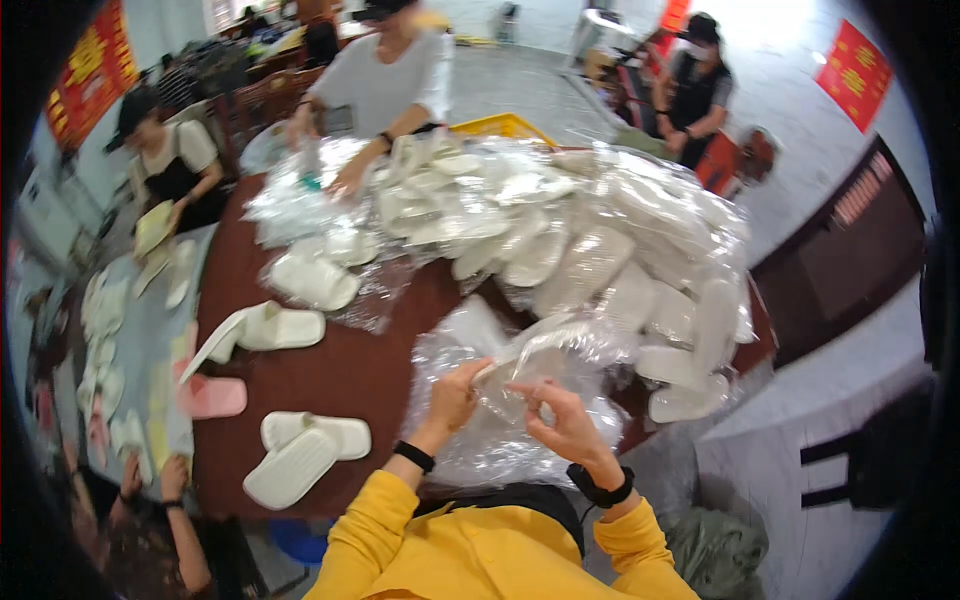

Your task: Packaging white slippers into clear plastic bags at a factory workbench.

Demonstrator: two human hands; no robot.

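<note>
My left hand (456, 398) is closed on the edge of a clear plastic bag (560, 345) that holds a pale slipper. Beside it, my right hand (563, 422) holds nothing I can see. Its index finger stretches toward the bag's near edge and the other fingers are curled. Beneath both hands lies a loose stack of clear plastic bags (500, 450) at the table's front edge. To the left, two white slippers (292, 468) overlap on the table. Another white pair (285, 328) and a pink slipper (215, 397) lie farther left.
A large heap of bagged slippers (590, 262) covers the far and right side of the brown table (385, 365). A person in a white shirt (390, 85) handles bags across from me. At left, other people's hands (175, 477) are by a grey table (165, 375) with slippers.
</note>
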